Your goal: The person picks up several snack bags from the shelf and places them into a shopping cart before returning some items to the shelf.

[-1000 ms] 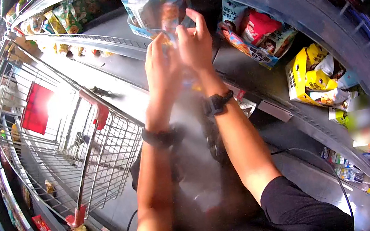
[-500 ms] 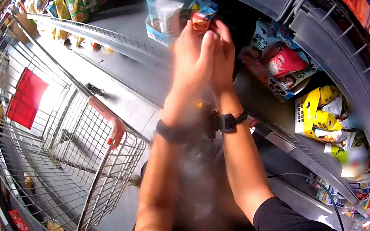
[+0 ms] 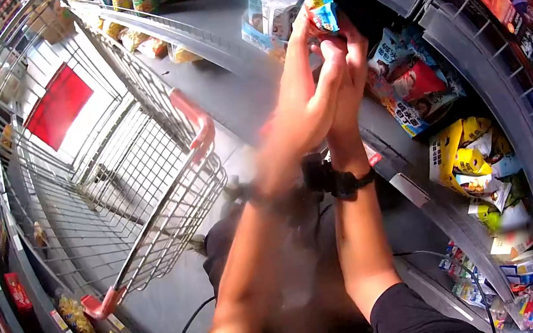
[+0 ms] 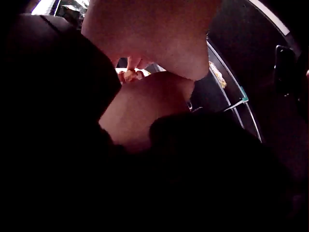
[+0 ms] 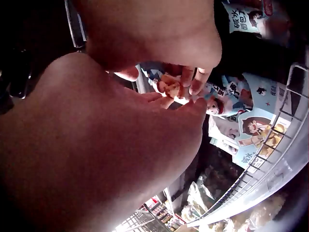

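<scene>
Both hands are close together in front of the shelf, pinching a small blue, yellow and red snack packet [image 3: 322, 7] between their fingertips. My left hand [image 3: 304, 107] overlaps part of my right hand [image 3: 348, 86] in the head view. In the right wrist view the fingers of both hands meet round the packet [image 5: 170, 87], which shows a picture of food. Behind them stands a light blue display box [image 3: 258, 34] of similar bags. The left wrist view is mostly dark, with the palms hiding nearly all of the packet.
To the left is a wire shopping cart [image 3: 137, 153] with a red panel [image 3: 59, 107]. Along the right shelf stand another box of blue and red bags [image 3: 418, 81] and a yellow box [image 3: 450, 150] of packets. Wire guards and clear plastic edging [image 3: 473, 54] border the shelf.
The hands and packet have shifted right in the head view, and the packet now stands more upright above the fingertips. The view has turned, so the cart and shelf boxes have shifted too.
</scene>
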`<state>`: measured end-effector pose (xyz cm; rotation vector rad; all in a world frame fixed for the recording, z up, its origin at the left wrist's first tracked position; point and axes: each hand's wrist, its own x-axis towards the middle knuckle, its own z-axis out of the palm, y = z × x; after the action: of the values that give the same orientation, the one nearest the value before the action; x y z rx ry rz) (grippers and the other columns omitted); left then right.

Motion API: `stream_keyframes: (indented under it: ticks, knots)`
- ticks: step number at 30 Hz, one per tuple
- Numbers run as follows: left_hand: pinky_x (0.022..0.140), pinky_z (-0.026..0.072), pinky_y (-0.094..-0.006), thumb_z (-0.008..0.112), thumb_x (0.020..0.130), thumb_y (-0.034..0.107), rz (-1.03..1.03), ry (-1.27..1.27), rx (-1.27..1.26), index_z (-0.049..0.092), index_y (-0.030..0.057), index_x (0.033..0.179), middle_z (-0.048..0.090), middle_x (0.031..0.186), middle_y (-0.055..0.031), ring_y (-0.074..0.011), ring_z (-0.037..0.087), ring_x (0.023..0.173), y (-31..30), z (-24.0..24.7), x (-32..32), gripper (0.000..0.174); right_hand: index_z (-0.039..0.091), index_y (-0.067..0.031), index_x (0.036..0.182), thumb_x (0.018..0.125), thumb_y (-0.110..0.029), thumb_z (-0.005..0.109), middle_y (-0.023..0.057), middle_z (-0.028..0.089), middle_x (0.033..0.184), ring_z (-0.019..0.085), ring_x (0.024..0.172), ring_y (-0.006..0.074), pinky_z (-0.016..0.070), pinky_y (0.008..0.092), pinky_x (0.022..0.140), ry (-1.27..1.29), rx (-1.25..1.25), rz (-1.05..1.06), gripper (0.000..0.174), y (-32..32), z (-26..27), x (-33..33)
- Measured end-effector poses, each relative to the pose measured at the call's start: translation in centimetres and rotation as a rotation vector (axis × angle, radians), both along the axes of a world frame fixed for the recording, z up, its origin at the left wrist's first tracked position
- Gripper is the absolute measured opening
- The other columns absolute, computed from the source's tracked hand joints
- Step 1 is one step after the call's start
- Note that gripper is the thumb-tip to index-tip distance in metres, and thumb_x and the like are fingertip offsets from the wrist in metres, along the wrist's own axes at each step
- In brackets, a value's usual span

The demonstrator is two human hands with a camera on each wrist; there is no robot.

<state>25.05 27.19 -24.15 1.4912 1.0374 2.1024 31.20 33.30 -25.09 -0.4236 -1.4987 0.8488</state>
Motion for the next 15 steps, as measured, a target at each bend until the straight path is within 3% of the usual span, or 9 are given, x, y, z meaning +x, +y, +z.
stream_keyframes:
  ticks: [2, 6, 11, 13, 15]
  knots:
    - [0.125, 0.0272, -0.0445, 0.06, 0.103, 0.029, -0.028, -0.033, 0.029, 0.028, -0.0067, 0.161, 0.036, 0.164, -0.0263, -0.0364, 0.034, 0.154, -0.8, -0.3, 0.8, 0.075, 0.053, -0.0011, 0.141, 0.103, -0.025, 0.061, 0.0172, 0.058, 0.128, 0.06, 0.119, 0.0282, 0.0473, 0.0409, 0.107, -0.001, 0.163, -0.049, 0.046, -0.3, -0.1, 0.4]
    - [0.128, 0.0216, -0.048, 0.064, 0.097, 0.03, 0.078, 0.078, 0.1, 0.025, -0.0099, 0.161, 0.026, 0.168, -0.0303, -0.0423, 0.025, 0.158, -5.4, 1.4, 1.2, 0.085, 0.05, -0.0007, 0.144, 0.101, -0.021, 0.062, 0.0127, 0.057, 0.13, 0.059, 0.12, 0.0236, 0.049, 0.0376, 0.102, 0.106, 0.123, 0.131, 0.049, -6.1, 3.6, 0.3]
    - [0.126, 0.0213, -0.0548, 0.071, 0.087, 0.043, 0.57, 0.51, 0.217, 0.023, -0.013, 0.16, 0.024, 0.166, -0.0372, -0.0507, 0.022, 0.156, -12.7, 4.6, 1.7, 0.104, 0.048, 0.0019, 0.146, 0.099, -0.014, 0.057, 0.0161, 0.061, 0.132, 0.064, 0.117, 0.0248, 0.0515, 0.0396, 0.104, 0.296, -0.12, 0.467, 0.05, -13.3, 7.1, -0.2]
    - [0.124, 0.0209, -0.0574, 0.072, 0.086, 0.049, 0.672, 0.555, 0.238, 0.024, -0.015, 0.158, 0.022, 0.165, -0.0388, -0.0537, 0.022, 0.155, -15.0, 6.7, 2.3, 0.108, 0.047, 0.0046, 0.147, 0.099, -0.014, 0.056, 0.0193, 0.063, 0.133, 0.066, 0.12, 0.0278, 0.0528, 0.042, 0.105, 0.372, -0.219, 0.612, 0.053, -16.8, 8.9, -0.8]
    - [0.123, 0.0206, -0.06, 0.072, 0.084, 0.055, 0.711, 0.53, 0.188, 0.025, -0.0169, 0.157, 0.021, 0.165, -0.0404, -0.0568, 0.021, 0.153, -17.1, 7.8, 2.7, 0.113, 0.045, 0.002, 0.148, 0.099, -0.014, 0.058, 0.0176, 0.061, 0.133, 0.065, 0.118, 0.0261, 0.0536, 0.041, 0.102, 0.364, -0.218, 0.701, 0.053, -18.1, 8.4, -2.2]
